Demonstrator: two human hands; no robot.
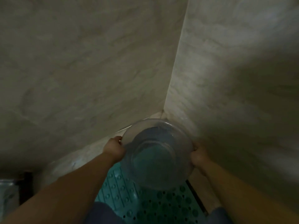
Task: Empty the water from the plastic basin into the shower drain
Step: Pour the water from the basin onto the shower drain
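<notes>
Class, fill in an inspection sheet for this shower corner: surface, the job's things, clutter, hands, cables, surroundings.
Surface: teal studded mat on the floor.
Job's things: clear plastic basin held above the mat in the corner; water inside hard to judge; dark strip beside the mat, possibly the drain.
Clutter: blurred pale object at lower left.
Hands: left hand and right hand grip opposite rims.
Cables: nothing seen.
Surroundings: marble-look walls.

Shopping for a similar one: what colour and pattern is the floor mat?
Teal mat, with raised bumps and holes; head view.

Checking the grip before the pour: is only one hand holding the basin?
No, the left hand and the right hand each grip opposite sides of the clear basin rim.
</notes>
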